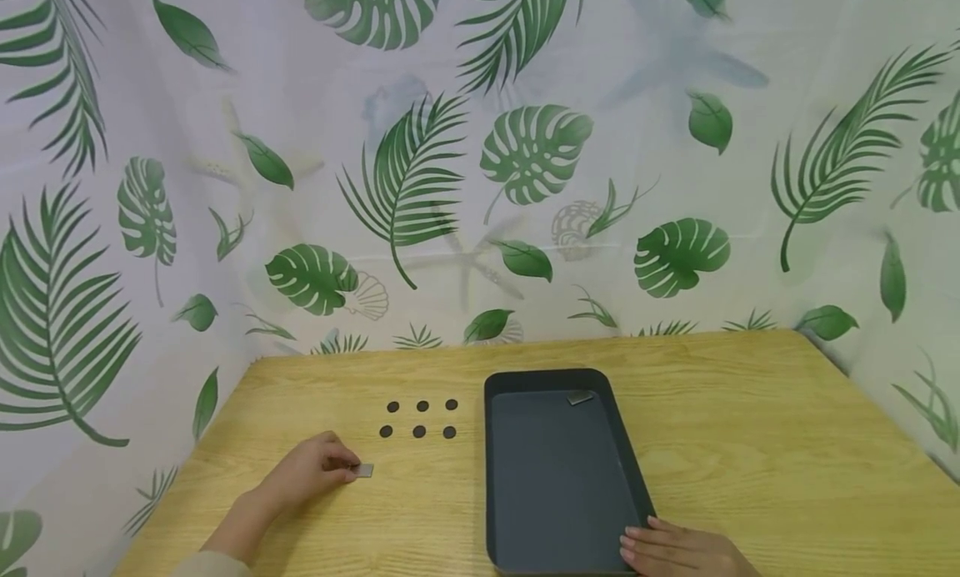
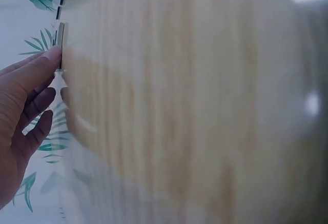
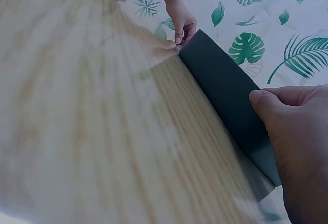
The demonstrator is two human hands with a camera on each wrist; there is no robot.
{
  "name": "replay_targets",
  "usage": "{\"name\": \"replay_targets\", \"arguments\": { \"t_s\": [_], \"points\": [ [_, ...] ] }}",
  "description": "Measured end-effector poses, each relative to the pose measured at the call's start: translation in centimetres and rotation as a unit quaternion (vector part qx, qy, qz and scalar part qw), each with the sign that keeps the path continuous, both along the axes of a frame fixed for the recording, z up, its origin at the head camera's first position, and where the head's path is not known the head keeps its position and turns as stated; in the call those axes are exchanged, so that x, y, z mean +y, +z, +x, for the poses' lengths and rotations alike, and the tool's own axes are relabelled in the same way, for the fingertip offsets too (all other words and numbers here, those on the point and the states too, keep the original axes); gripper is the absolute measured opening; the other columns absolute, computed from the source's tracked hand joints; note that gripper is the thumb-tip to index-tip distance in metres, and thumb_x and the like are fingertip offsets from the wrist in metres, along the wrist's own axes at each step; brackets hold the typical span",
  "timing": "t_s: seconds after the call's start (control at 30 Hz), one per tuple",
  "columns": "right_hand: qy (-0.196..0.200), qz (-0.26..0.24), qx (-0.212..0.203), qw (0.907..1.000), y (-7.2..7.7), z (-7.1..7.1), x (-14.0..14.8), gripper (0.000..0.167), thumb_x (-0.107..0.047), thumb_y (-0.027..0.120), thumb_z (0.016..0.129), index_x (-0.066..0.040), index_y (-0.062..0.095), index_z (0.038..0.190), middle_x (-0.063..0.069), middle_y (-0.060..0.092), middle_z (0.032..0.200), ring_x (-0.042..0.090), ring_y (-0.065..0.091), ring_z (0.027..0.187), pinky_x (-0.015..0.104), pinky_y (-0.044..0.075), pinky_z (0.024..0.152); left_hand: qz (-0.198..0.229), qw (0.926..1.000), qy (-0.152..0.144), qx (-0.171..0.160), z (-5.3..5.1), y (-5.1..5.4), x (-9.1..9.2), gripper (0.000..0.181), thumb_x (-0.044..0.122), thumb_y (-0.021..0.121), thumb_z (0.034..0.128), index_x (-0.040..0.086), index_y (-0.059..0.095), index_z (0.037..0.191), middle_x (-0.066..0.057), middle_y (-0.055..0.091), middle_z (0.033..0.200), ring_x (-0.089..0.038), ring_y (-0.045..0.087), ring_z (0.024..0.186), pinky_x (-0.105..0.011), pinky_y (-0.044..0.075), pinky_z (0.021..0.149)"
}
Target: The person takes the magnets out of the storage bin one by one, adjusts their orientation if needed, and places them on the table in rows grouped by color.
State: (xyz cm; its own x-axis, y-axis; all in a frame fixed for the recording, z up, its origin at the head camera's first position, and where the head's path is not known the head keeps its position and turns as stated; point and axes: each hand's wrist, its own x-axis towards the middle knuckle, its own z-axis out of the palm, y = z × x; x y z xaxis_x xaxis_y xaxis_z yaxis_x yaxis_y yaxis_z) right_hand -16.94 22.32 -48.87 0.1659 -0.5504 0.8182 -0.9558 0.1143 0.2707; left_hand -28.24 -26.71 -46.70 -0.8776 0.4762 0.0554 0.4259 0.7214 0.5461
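Note:
My left hand (image 1: 315, 469) pinches a small flat grey rectangular piece (image 1: 364, 470) by its left end, at the table surface. Seen edge-on in the left wrist view, the piece (image 2: 61, 44) stands out past the thumb. On the right, my right hand (image 1: 686, 550) holds a dark grey rectangular tray (image 1: 645, 494) at its near right corner. Its fingers reach over the rim, while the right wrist view shows the thumb (image 3: 264, 103) at the outside of the tray wall (image 3: 225, 90). Another small grey rectangular piece (image 1: 580, 398) lies inside the tray near its far right corner.
Several small black discs (image 1: 419, 432) lie in two rows on the wooden table (image 1: 750, 427), between the left hand and the tray. Behind the table hangs a white sheet (image 1: 600, 310) printed with green leaves.

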Motion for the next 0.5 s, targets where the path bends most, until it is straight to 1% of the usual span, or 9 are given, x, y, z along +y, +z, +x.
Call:
{"name": "replay_targets", "arguments": {
  "t_s": [0.13,0.27,0.33,0.5],
  "points": [
    [0.001,0.003,0.003,1.0,-0.1,-0.1,0.1,0.036,-0.014,0.047,0.099,0.016,0.061,0.113,0.023,0.06,0.119,0.028,0.049,0.126,0.031,0.034,0.107,0.006,1.0,0.008,-0.002,-0.3,-0.4,-0.6,0.017,0.028,0.07,0.0857,0.016,0.072,0.097,0.008,0.057,0.09,-0.004,0.055,0.083,-0.025,0.048,0.076],
    [0.003,0.004,0.005,1.0,-0.2,-0.2,0.1,0.037,-0.015,0.047,0.099,0.017,0.06,0.114,0.024,0.059,0.121,0.029,0.049,0.126,0.032,0.033,0.107,0.015,0.9995,0.021,-0.017,-0.5,-0.7,-1.4,0.016,0.028,0.07,0.085,0.016,0.072,0.096,0.007,0.058,0.09,-0.005,0.055,0.083,-0.024,0.048,0.076],
    [0.005,0.005,0.005,1.0,-0.3,-0.3,0.1,0.038,-0.015,0.046,0.1,0.017,0.06,0.114,0.024,0.059,0.121,0.029,0.048,0.126,0.032,0.033,0.108,0.024,0.9989,0.024,-0.032,-0.5,-0.7,-1.8,0.016,0.026,0.071,0.0847,0.015,0.072,0.096,0.005,0.058,0.091,-0.005,0.056,0.083,-0.024,0.048,0.076],
    [0.006,0.008,0.002,0.9999,-0.2,-0.2,0.1,0.038,-0.015,0.046,0.1,0.017,0.059,0.115,0.024,0.058,0.122,0.029,0.048,0.127,0.032,0.033,0.108,0.043,0.9976,0.014,-0.053,-0.5,-0.6,-2.3,0.019,0.024,0.072,0.084,0.011,0.071,0.098,0.001,0.061,0.093,-0.006,0.057,0.083,-0.022,0.048,0.073]
  ]
}}
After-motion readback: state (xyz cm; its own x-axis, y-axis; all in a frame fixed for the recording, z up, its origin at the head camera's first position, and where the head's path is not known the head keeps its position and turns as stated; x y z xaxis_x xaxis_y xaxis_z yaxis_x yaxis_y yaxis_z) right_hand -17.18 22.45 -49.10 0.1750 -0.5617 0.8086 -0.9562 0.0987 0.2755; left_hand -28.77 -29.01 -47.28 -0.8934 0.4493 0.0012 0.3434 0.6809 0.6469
